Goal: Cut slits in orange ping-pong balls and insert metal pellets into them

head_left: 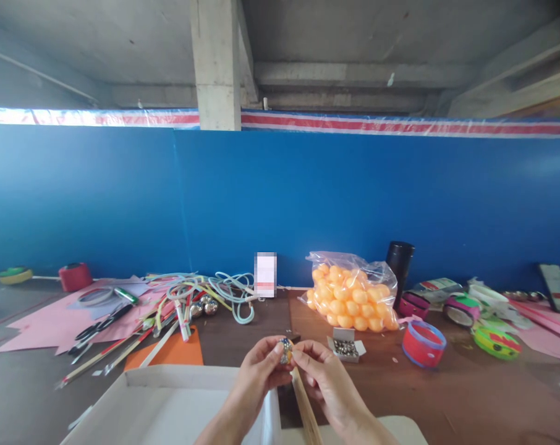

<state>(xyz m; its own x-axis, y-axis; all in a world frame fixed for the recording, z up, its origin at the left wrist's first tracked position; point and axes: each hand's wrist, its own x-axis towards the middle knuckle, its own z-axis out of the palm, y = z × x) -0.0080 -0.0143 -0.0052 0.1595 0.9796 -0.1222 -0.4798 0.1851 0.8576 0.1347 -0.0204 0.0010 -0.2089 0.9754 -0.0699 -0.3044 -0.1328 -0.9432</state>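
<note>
Tbl (377,395): L hand (263,366) + R hand (325,372) pinch prob. beaded obj (286,351).

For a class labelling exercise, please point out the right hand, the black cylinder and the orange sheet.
Right hand (327,371): head view, middle of the hand.
Black cylinder (400,266): head view, its upper side.
Orange sheet (185,352): head view, bare right part.

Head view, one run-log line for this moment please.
left hand: pinching small patterned item | right hand: at item | nearby: small open box, bag of orange balls, white tray
</note>
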